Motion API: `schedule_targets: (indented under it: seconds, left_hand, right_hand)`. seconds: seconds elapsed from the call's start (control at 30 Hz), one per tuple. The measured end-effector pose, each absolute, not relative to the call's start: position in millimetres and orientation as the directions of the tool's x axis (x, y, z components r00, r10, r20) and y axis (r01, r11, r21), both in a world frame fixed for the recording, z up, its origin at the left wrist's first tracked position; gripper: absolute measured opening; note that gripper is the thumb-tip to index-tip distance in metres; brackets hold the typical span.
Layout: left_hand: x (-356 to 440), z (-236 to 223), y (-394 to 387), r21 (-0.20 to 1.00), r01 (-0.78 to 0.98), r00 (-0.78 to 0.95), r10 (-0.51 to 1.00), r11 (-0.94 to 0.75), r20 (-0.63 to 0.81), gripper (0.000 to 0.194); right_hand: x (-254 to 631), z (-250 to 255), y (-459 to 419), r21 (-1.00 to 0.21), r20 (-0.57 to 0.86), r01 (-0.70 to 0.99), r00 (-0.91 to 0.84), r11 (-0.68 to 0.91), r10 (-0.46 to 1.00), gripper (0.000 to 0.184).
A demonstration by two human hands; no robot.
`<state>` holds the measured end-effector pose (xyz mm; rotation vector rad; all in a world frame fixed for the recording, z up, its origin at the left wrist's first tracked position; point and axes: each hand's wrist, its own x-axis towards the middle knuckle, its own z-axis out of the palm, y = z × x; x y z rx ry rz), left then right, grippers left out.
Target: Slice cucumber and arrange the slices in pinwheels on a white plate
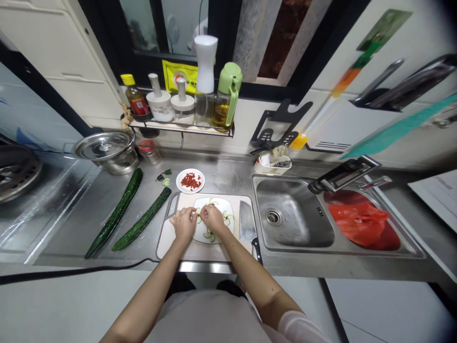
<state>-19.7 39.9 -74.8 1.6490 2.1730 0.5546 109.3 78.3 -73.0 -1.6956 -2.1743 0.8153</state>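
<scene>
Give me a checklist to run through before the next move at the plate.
1. Plate on the cutting board: ok, it lies on the board.
2. Knife set down: ok, it lies at the board's right side, outside either grip.
3. Left grip and right grip over the plate: ok, both are at its left half.
4. What the fingertips pinch: cannot tell, too small to make out.
5. Red bits close by: ok, in the small dish just behind the board.
6. Right sink basin free: not ok, a red bag lies in it.

Kitchen, by its sink (296,214), seasoning rack (185,127) and lidded pot (119,159).
</scene>
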Motion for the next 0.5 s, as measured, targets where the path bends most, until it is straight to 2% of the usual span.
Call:
schedule_targets:
  seconds: [0.5]
  left_hand:
    - [-18.4, -74.9, 40.1, 0.506, 0.824, -0.26, 0.964, 0.254, -0.059, 0.02]
  right_hand:
    - [110.1, -72.0, 79.3, -0.585, -0.122, 0.797, -0.27, 0.151, 0.955, 0.007]
